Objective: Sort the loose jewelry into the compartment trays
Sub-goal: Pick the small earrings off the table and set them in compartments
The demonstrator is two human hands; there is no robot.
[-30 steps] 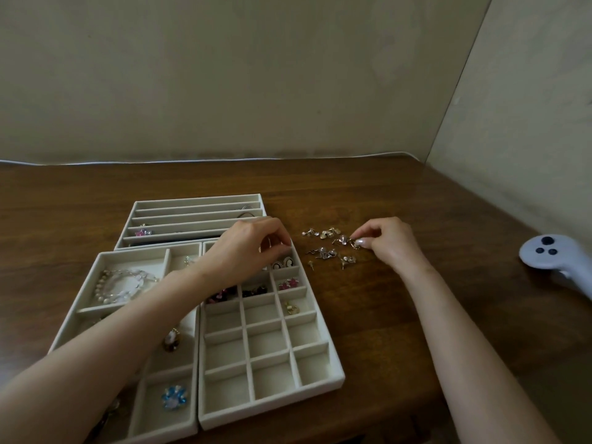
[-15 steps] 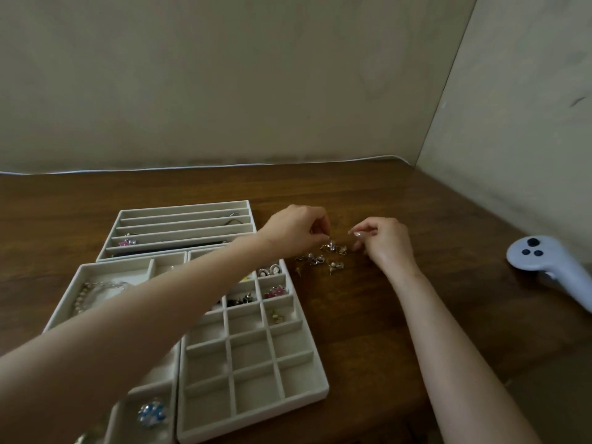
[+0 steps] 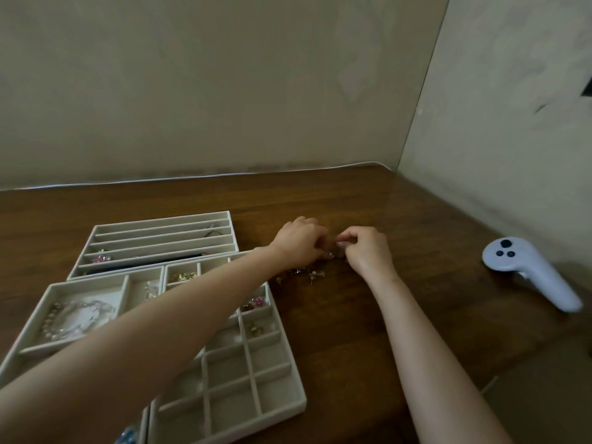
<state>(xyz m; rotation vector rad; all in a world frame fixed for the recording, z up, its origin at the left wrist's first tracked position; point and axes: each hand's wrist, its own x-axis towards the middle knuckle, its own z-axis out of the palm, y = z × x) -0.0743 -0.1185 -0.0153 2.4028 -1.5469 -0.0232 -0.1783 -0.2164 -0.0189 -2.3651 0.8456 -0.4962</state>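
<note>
Just beyond the grid tray [image 3: 282, 408], loose jewelry [image 3: 302, 273] lies on the table [image 3: 352, 347]. I've brought the left hand [image 3: 296, 241] off the tray to meet the right hand [image 3: 368, 251] there. Both hands' fingers are curled close, and I cannot tell what they pinch. I judge the next pickup is beginning.

Bare wood of the table [image 3: 368, 193] is seen along the far edge and between the right hand [image 3: 368, 251] and the white controller [image 3: 528, 270] lying by the right wall [image 3: 512, 123]. The left side is filled by three trays set edge to edge – slotted tray [image 3: 153, 219] far, grid tray [image 3: 282, 413] near, wide-compartment tray [image 3: 89, 279] leftmost – with the left forearm [image 3: 192, 312] stretched across the grid tray. Just right of that tray's far corner, loose jewelry [image 3: 304, 274] is scattered.
</note>
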